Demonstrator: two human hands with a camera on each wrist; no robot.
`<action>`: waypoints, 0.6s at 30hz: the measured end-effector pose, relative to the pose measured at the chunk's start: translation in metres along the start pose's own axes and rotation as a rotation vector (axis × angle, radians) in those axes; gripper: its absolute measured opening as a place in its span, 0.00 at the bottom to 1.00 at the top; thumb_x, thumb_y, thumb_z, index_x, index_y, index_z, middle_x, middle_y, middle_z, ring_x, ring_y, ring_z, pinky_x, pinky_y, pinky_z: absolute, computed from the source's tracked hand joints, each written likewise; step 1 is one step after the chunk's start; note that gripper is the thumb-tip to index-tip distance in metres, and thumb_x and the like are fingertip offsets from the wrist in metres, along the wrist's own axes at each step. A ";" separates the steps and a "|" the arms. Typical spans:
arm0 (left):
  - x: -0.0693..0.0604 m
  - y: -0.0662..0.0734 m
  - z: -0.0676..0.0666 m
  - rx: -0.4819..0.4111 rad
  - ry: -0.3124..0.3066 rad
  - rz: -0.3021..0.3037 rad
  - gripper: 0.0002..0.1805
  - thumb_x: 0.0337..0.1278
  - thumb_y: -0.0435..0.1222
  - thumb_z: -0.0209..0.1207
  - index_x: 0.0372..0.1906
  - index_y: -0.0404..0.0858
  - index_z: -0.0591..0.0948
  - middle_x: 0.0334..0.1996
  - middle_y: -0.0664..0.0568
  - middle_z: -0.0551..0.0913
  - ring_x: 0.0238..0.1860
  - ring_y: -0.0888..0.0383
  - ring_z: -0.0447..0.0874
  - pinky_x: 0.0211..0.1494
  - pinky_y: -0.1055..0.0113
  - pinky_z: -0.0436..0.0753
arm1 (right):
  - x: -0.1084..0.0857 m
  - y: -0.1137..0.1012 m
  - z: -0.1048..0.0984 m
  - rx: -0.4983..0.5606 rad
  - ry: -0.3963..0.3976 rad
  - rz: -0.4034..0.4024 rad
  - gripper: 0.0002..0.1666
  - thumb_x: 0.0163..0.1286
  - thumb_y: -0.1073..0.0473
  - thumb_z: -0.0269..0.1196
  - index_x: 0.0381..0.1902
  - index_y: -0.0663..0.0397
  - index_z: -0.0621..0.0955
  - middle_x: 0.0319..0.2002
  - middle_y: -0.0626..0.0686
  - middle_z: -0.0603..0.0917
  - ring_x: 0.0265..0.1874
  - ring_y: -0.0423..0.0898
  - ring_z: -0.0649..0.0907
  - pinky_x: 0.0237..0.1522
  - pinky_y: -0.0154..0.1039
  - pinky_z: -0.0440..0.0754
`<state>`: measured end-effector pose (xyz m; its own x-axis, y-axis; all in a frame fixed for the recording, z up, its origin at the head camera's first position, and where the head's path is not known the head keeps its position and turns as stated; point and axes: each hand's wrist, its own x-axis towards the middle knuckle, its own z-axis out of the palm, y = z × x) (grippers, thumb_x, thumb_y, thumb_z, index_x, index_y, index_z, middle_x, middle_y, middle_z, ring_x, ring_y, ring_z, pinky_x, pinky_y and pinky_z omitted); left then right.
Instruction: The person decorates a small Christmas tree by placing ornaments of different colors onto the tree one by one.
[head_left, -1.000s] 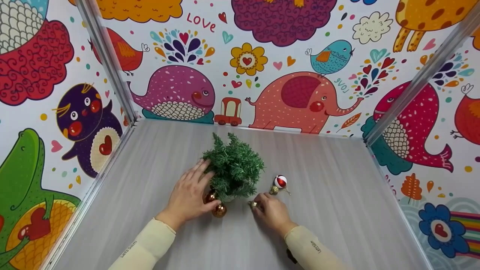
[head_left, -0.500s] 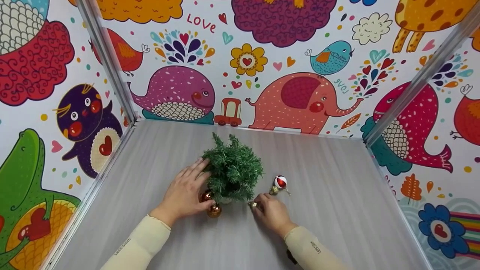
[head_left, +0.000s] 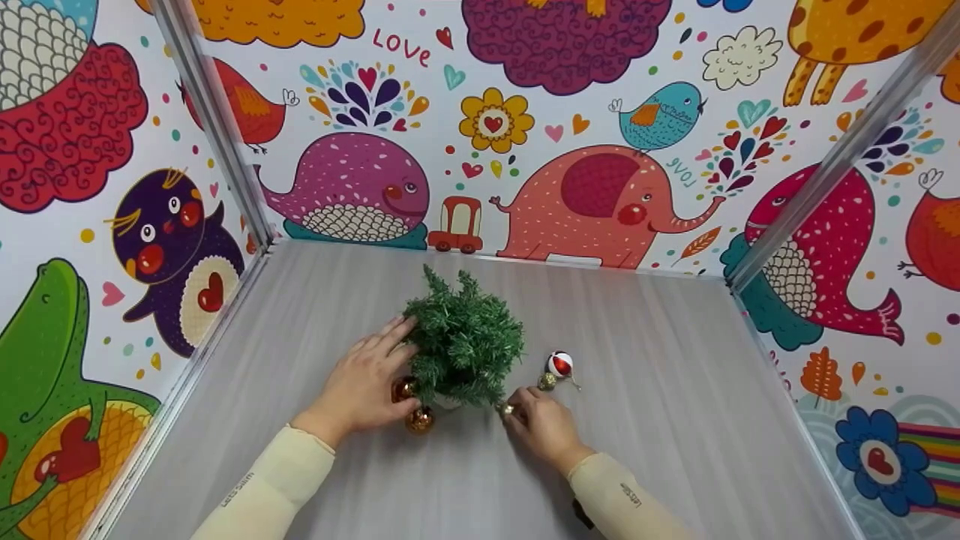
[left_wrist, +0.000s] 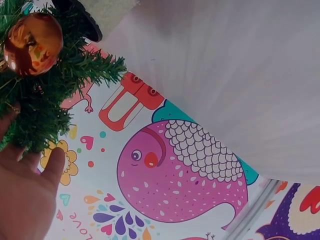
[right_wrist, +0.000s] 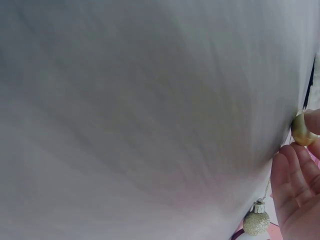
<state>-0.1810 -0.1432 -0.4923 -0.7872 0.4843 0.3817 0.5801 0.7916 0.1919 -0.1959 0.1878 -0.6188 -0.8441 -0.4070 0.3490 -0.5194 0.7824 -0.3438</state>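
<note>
it's a booth (head_left: 585, 105) w/ cartoon-print walls (head_left: 427, 67), metal posts (head_left: 213, 120) & grey tbltop (head_left: 450, 487).

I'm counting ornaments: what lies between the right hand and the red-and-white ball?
The head view shows a gold glittery ball between the right hand and the red-and-white ball.

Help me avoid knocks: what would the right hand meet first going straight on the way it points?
Probably the bushy green artificial tree, beyond the small shiny gold ball that the right hand pinches; depth is unclear.
</note>
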 end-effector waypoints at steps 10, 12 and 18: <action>0.000 -0.003 -0.005 0.010 -0.012 0.012 0.39 0.41 0.53 0.73 0.60 0.37 0.80 0.76 0.46 0.60 0.75 0.47 0.56 0.70 0.48 0.64 | 0.001 0.000 0.000 0.005 -0.006 0.008 0.09 0.63 0.54 0.70 0.38 0.46 0.80 0.31 0.41 0.78 0.27 0.38 0.77 0.27 0.38 0.77; 0.000 -0.003 -0.006 0.010 -0.013 0.014 0.39 0.41 0.53 0.73 0.60 0.38 0.80 0.76 0.47 0.60 0.75 0.47 0.55 0.70 0.48 0.64 | 0.001 0.000 0.000 0.007 -0.009 0.011 0.09 0.63 0.54 0.70 0.38 0.46 0.80 0.32 0.41 0.78 0.27 0.38 0.77 0.27 0.39 0.77; 0.001 -0.005 -0.006 0.000 -0.016 0.015 0.39 0.40 0.53 0.74 0.59 0.39 0.80 0.75 0.47 0.61 0.75 0.48 0.55 0.71 0.48 0.63 | 0.000 -0.001 -0.001 0.007 -0.010 0.009 0.10 0.64 0.54 0.70 0.39 0.47 0.80 0.32 0.42 0.78 0.27 0.39 0.78 0.27 0.39 0.78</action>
<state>-0.1830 -0.1488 -0.4870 -0.7816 0.5019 0.3703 0.5918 0.7844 0.1859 -0.1957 0.1873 -0.6176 -0.8502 -0.4046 0.3369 -0.5125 0.7826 -0.3535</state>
